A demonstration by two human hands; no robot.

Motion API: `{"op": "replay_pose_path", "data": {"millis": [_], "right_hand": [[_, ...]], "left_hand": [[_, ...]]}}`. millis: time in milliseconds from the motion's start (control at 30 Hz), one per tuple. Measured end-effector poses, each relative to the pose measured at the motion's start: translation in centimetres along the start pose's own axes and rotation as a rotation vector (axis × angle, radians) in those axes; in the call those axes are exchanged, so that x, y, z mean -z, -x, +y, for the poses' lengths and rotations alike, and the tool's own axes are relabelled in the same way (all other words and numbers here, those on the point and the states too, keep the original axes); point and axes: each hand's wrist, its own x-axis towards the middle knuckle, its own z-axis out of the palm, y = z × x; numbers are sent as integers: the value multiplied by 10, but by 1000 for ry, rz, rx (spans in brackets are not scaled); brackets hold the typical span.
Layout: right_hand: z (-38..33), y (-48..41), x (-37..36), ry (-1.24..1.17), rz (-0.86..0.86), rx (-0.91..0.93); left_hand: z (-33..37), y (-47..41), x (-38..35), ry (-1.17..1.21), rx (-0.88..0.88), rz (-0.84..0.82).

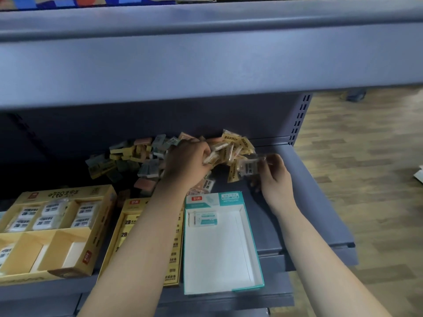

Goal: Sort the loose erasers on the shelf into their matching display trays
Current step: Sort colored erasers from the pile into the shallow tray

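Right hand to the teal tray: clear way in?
Probably yes. The right hand, pinching a wrapped eraser, sits just past the teal tray's back right corner, nothing between. The tray lies open, a single eraser inside; the left forearm crosses the yellow tray beside it.

In front of me was a blue-grey metal shelf (320, 202). Another shelf board (206, 65) hung over it, and the back wall (91, 124) under it was dark. At the right end was a post (301, 117) with rows of small slots. Past it, the floor (366, 179) was made of light brown wood strips in mixed shades. A white thing (420, 176) lay at the far right edge of the floor, too cut off to tell what.
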Motion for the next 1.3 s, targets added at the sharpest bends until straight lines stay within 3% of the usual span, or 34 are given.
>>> {"op": "replay_pose_path", "data": {"millis": [233, 833, 1033, 1300], "right_hand": [[1, -2, 2, -137, 35, -69], [-5, 3, 6, -196, 47, -76], [-4, 5, 10, -210, -9, -55], [-21, 12, 17, -474, -67, -110]], "left_hand": [[2, -16, -17, -131, 36, -51], [-1, -9, -8, 36, 52, 82], [-4, 0, -4, 213, 42, 112], [5, 36, 20, 536, 179, 148]]}}
